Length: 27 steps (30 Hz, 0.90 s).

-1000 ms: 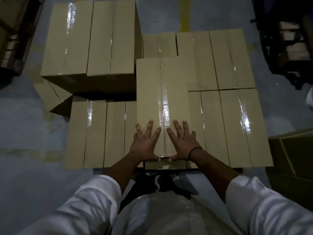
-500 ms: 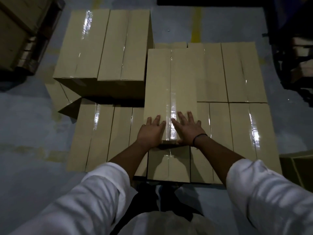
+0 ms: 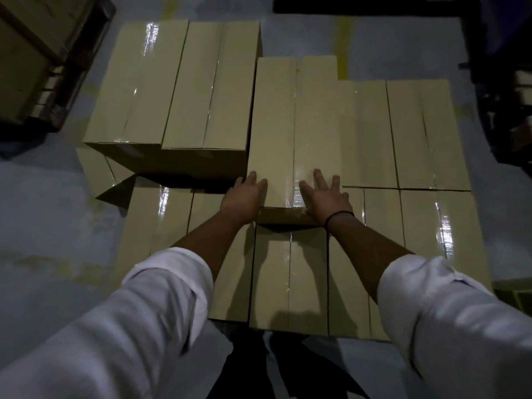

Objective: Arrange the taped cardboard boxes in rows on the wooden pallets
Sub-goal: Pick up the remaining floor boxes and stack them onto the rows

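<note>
my left hand [image 3: 244,197] and right hand [image 3: 325,198] lie spread flat on the top box [image 3: 290,125]; i judge that's for sliding it flush against the stacked boxes [image 3: 184,87]

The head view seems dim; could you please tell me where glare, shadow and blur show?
Head view: dim overall; glare on the tape of the top box between left hand and right hand; hard shadow beneath its near end; wide-angle bending at edges; sleeves soft.
</note>
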Tool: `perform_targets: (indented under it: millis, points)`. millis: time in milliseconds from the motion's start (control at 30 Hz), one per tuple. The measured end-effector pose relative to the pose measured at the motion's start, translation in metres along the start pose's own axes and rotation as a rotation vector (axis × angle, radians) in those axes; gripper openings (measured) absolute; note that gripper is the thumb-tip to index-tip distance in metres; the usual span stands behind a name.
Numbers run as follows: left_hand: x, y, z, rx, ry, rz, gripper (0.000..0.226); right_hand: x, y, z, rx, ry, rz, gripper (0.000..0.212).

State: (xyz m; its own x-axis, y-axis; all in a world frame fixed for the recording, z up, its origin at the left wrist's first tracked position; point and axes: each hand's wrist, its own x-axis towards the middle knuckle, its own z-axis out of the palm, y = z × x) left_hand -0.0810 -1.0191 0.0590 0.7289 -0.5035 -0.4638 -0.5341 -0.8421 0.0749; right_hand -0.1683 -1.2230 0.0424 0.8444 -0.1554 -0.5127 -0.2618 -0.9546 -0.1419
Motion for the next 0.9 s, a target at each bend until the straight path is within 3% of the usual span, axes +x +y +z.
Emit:
perform_targets:
  millis: [567, 900]
  points:
    - [0.099, -0.054, 0.001, -0.028, 0.256, -0.045, 0.099, 0.102, 0.022, -0.042, 0.012, 0.104, -0.071, 0.064]
    - [0.111, -0.058, -0.014, 0.117, 0.319, -0.091, 0.067, 0.123, 0.026, -0.056, 0.033, 0.087, -0.062, 0.064]
